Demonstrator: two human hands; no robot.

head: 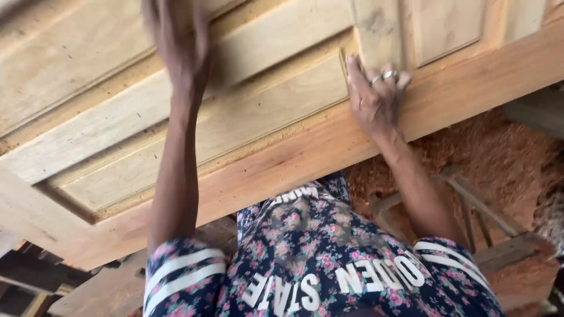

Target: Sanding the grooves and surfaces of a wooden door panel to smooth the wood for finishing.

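A large unfinished wooden panel door (282, 158) lies flat in front of me, its recessed panels dusted with sawdust. My left hand (179, 44) is blurred with motion over the upper panel area; whether it holds anything cannot be made out. My right hand (376, 97), wearing two rings, rests flat with fingers spread on the door near the corner of a recessed panel (235, 129), beside the vertical middle stile. It holds nothing.
Below the door's near edge is my floral shirt (317, 258). A mound of reddish sawdust (493, 158) covers the floor at right, with wooden frame pieces (487, 217) lying in it. More timber (35, 282) lies at lower left.
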